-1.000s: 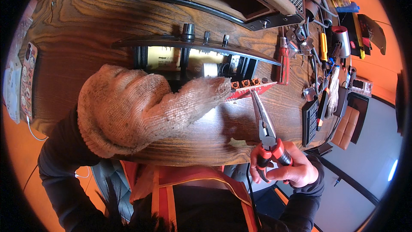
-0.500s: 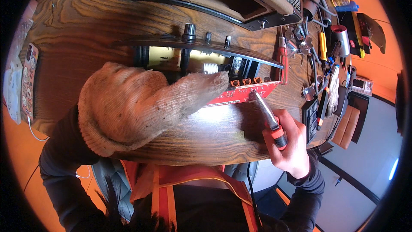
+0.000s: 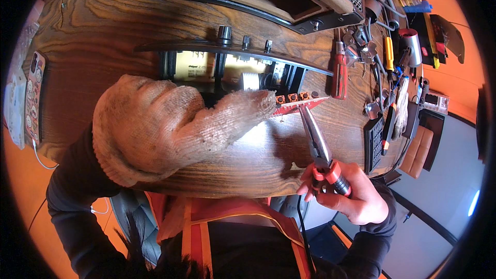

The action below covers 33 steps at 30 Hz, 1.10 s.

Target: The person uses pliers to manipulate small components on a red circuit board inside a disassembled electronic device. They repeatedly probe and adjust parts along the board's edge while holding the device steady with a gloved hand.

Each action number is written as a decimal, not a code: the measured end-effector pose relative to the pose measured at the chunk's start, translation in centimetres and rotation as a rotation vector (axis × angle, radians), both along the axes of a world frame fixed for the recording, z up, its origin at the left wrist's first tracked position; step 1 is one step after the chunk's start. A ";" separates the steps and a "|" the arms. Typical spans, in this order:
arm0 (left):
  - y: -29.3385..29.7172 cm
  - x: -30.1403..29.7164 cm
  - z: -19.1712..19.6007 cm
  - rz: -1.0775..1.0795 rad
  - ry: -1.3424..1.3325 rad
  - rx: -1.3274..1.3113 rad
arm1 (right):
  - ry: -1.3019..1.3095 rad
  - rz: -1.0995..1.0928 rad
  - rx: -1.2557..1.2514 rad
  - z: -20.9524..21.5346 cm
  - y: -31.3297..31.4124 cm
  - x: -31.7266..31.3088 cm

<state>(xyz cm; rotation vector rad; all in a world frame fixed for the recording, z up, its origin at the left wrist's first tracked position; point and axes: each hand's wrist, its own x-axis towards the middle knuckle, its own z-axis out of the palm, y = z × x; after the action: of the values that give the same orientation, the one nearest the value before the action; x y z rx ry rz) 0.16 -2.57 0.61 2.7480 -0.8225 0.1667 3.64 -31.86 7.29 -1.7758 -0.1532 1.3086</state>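
My left hand [image 3: 160, 129], in a worn, dirty white knitted glove, is closed on a red circuit board [image 3: 289, 108]. Small black buttons in orange mounts line the board's upper edge. Behind it stands the electronic unit it belongs to, with a black curved panel [image 3: 196, 49], black knobs and a yellow-labelled part [image 3: 195, 67] inside. My bare right hand [image 3: 359, 196] grips long-nose pliers [image 3: 316, 142] with red and black handles. Their tips meet the board's edge near its right end; what lies between the jaws is too small to make out. The glove hides much of the unit.
At the back lies a dark open cabinet [image 3: 248, 1] with a metal grille. A red screwdriver [image 3: 339, 75], a yellow-handled tool [image 3: 388, 54], cables and a black tray [image 3: 373, 144] crowd the right side. A phone [image 3: 36, 90] on a white cable lies at far left.
The board has tilted, so its red face shows much less. The unit has shifted slightly left. My right hand has moved nearer me and turned, and both plier handles now show.
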 end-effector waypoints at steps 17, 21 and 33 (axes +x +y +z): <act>-0.2 0.0 1.3 0.055 0.038 0.123 | -0.374 0.232 -0.459 2.8 3.0 1.7; -0.7 0.6 1.0 0.120 -0.092 0.002 | -0.238 0.259 -0.539 3.7 3.1 2.1; -0.4 -0.5 0.9 0.025 0.066 0.074 | 0.280 -0.149 -0.556 6.1 5.0 3.4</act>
<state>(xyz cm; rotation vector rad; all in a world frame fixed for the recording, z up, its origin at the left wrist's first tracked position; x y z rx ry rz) -0.29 -2.95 1.48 2.8165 -0.7927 0.0509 7.06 -26.89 13.44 -1.9757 0.5374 1.5703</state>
